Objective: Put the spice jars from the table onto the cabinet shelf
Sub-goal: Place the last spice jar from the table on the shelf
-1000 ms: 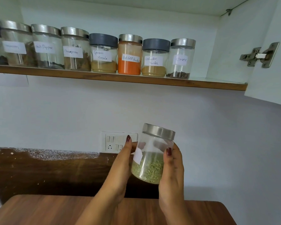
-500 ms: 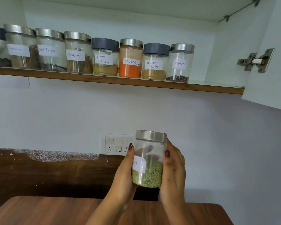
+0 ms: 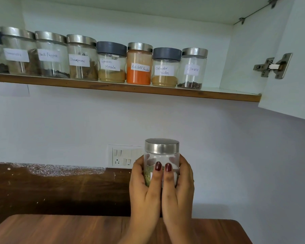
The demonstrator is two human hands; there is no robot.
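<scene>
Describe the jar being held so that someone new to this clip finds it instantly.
Below the cabinet shelf with its row of labelled jars, look in front of the wall switch plate. The held jar sits between left hand and right hand: steel lid, green seeds, the only jar off the shelf.

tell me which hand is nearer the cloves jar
Right. The right hand sits almost directly below the cloves jar; the left hand is further left. Both are well below it.
</scene>
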